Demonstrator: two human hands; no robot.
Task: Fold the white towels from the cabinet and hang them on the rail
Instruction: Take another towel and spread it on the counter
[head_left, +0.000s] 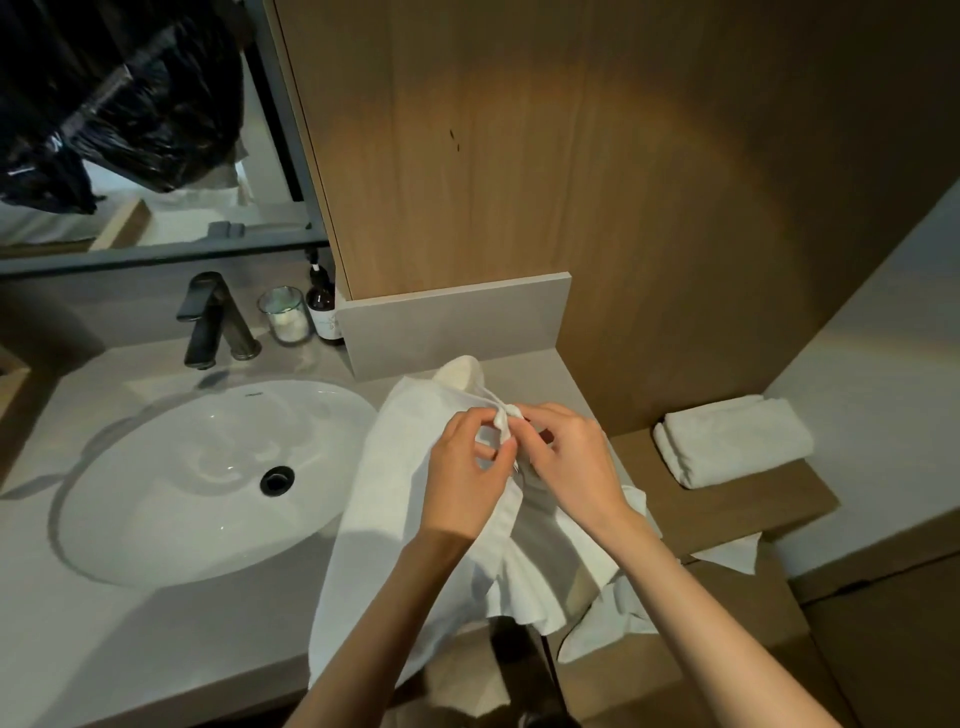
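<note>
Still early, by the look of it. Nearest, bare forearms reaching in from the bottom edge. Left hand (470, 467) and right hand (571, 457) meeting over the white towel (405, 467), each grip narrow and pinched on the same bunched corner or hem at the top of the cloth, fingertips almost touching. Towel itself loose and unfolded: partly spread on the table (130, 649) just right of the sink (208, 478), the near end pleated and spilling over the front edge. No crease set yet, so folding of this one judged barely begun, perhaps only at matching corners.

Further right, a second towel (732, 441) lying folded on a lower wooden shelf (727, 514), well apart from the hands; done as to folding, not hung. A scrap of white cloth or paper (732, 556) at the shelf's near edge, unclear which.

Beyond, tap (208, 322), glass jar (285, 314) and dark bottle (322, 306) against the wall. No rail in view, nor the cabinet; hanging of both towels judged entirely left to do.
</note>
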